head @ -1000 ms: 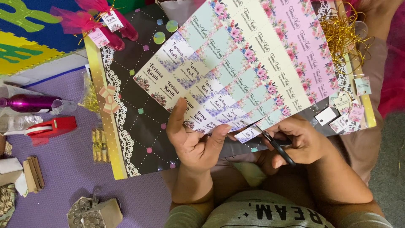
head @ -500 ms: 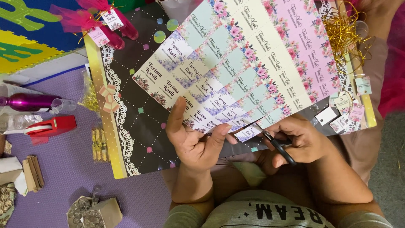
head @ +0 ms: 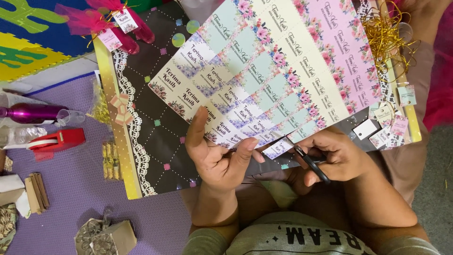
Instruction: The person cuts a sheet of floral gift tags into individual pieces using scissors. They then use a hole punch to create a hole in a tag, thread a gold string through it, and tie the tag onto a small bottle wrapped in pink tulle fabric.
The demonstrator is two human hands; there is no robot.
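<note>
Cutting step: left hand (head: 214, 158) grip pinches floral printed label sheet (head: 273, 71); right hand (head: 337, 158) grip clamped on black-handled scissors (head: 309, 163), mid-snip on a tag strip; nxt needs straight cut along printed edge.

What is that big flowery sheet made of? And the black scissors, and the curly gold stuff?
The flowery sheet looks like thin printed paper or card: it bends a little in the left hand and is cut into small tags. The scissors in the right hand show black handles, probably plastic; the blades are mostly hidden. The curly gold stuff looks like shiny metallic ribbon or string.
</note>
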